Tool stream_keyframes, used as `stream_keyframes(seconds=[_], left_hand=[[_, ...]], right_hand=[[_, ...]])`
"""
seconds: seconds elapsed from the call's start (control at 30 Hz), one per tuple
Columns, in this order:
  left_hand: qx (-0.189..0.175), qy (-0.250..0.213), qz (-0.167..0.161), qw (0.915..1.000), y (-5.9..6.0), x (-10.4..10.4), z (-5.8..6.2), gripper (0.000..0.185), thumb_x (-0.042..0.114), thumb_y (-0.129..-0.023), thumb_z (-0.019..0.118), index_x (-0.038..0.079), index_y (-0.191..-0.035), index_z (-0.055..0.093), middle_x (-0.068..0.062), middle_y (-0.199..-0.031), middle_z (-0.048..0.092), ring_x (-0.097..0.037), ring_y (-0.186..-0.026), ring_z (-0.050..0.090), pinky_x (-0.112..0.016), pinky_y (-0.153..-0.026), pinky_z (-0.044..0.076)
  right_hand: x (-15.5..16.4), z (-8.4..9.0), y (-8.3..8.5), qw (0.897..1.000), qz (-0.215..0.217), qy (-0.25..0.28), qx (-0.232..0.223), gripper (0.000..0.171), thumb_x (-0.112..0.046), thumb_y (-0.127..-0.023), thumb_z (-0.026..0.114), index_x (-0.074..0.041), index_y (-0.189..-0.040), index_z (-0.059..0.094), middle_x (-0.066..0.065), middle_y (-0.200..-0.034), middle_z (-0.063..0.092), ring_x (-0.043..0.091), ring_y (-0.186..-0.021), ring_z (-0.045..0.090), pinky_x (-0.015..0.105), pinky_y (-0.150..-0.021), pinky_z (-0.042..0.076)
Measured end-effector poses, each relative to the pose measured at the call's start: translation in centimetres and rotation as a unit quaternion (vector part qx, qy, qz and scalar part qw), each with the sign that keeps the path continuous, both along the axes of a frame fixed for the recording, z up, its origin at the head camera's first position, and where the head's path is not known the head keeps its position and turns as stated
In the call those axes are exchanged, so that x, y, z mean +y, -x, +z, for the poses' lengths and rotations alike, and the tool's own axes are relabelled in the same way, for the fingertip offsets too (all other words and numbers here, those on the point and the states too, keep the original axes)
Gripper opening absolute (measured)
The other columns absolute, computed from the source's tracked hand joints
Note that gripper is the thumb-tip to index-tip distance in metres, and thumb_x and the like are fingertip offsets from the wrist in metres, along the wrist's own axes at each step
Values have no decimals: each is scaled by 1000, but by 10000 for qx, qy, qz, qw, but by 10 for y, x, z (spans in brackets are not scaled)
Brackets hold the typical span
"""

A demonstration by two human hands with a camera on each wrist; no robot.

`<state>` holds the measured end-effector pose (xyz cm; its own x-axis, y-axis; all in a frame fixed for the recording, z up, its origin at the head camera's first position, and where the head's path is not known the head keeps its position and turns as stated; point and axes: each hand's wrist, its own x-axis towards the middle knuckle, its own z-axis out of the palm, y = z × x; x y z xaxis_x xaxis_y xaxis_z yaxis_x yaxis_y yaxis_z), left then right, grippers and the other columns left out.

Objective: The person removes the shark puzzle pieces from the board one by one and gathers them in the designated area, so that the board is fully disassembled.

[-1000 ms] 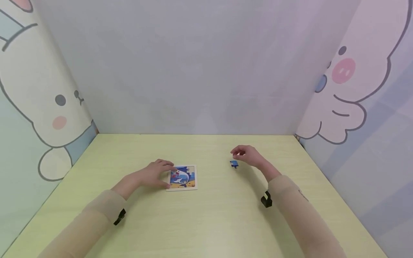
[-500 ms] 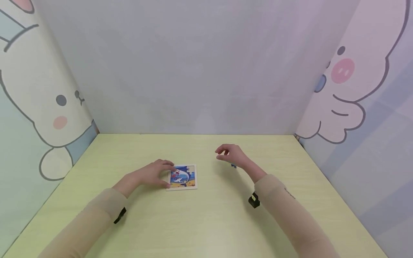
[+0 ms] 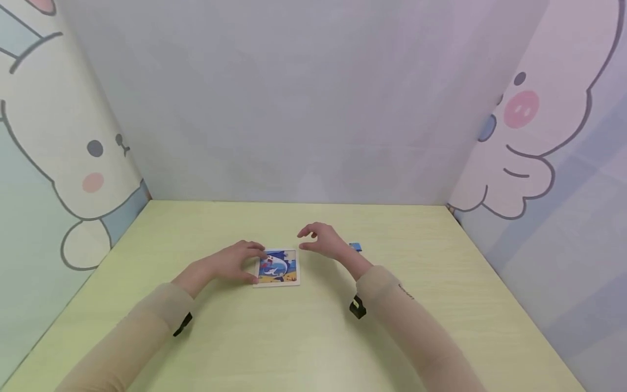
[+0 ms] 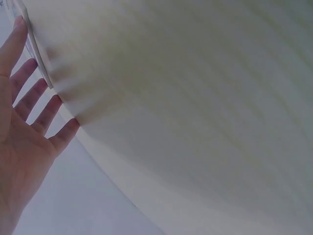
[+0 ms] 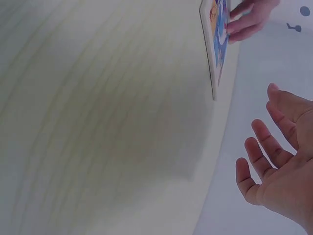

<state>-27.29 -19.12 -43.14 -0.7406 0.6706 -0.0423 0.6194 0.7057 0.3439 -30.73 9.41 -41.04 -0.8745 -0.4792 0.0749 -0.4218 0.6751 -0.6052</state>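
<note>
A square jigsaw puzzle in a white frame [image 3: 278,283], with a whale picture in blue and yellow, lies flat on the table. My left hand [image 3: 229,263] rests at its left side, fingers spread, with the thumb at the near corner and fingertips over the far part. Just right of the puzzle, my right hand [image 3: 325,240] hovers above the table with relaxed fingers and nothing in them. In the right wrist view its fingers [image 5: 266,142] are apart and bare. A loose blue puzzle piece [image 3: 356,246] lies behind the right wrist, partly hidden by it.
The pale yellow table [image 3: 313,337] runs back to a grey curtain [image 3: 303,109]. Side curtains with cartoon animals stand left and right. A small black device [image 3: 358,307] hangs at the right cuff, and another black one [image 3: 183,324] at the left cuff.
My right hand has moved left, from over the loose blue piece to beside the puzzle's right edge, leaving the piece on the table. The left hand has stayed in place.
</note>
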Motion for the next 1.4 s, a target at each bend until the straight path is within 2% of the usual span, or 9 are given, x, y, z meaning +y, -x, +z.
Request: stream_keyframes(seconds=[0.2,0.3,0.4,0.57,0.77,0.9,1.07,1.23,1.4], left_hand=[[-62,35,-10,10000,3,2,0,59,46,-77,74,17,-127,58,-9,-141,45,-35,-129,39,-53,-106,33],[-25,40,-62,10000,4,1,0,59,45,-77,74,16,-127,58,-11,-140,46,-36,-128,40,-54,-105,33],[-25,45,-103,9999,3,1,1,59,43,-77,75,16,-127,59,-13,-140,46,-37,-128,40,-55,-104,33],[-74,93,-66,9999,3,1,-1,59,45,-77,74,18,-127,58,-11,-141,45,-36,-130,39,-55,-105,32],[-72,128,-54,9999,4,0,-2,58,45,-78,73,20,-127,57,-9,-142,44,-34,-131,38,-53,-106,31],[-82,106,-73,9999,4,0,-1,58,45,-78,74,19,-128,57,-10,-142,44,-35,-130,38,-53,-106,32],[-87,93,-97,9999,4,0,-2,59,46,-78,73,18,-128,57,-10,-142,44,-36,-130,38,-54,-105,33],[-67,58,-119,9999,4,0,-2,59,46,-78,73,17,-127,57,-11,-141,45,-36,-129,39,-55,-104,33],[-77,124,-77,9999,4,1,-2,60,46,-78,73,18,-128,57,-10,-142,44,-36,-129,38,-54,-105,33]], right_hand=[[-17,-14,2,9992,30,-256,-316,25,-22,-84,72,-15,-108,69,1,-111,66,21,-104,56,35,-92,46],[-23,-17,3,9973,37,-346,-644,24,-24,-84,72,-17,-106,70,-1,-111,65,20,-103,55,35,-91,45],[-28,-20,4,9958,110,-453,-789,22,-25,-84,72,-18,-105,70,-1,-109,65,17,-99,54,34,-89,45],[-33,-23,6,9956,233,-681,-595,18,-24,-84,72,-17,-101,72,-3,-100,63,13,-93,53,31,-85,45],[-39,-25,9,9954,163,-837,-439,10,-23,-83,73,-16,-90,72,-3,-91,58,13,-84,50,27,-77,43],[-43,-29,10,9929,-2,-1124,-397,10,-29,-83,73,-19,-86,70,-4,-91,55,11,-86,48,27,-79,41],[-47,-31,10,9889,-237,-1399,-452,17,-38,-82,72,-21,-84,69,-4,-95,53,14,-93,46,34,-85,39],[-48,-30,8,9894,-290,-1342,-475,18,-37,-82,73,-20,-83,68,-3,-95,52,16,-94,45,35,-86,38],[-47,-30,9,9937,-212,-1007,-443,16,-31,-81,75,-17,-81,67,-2,-91,52,14,-87,47,31,-82,40]])
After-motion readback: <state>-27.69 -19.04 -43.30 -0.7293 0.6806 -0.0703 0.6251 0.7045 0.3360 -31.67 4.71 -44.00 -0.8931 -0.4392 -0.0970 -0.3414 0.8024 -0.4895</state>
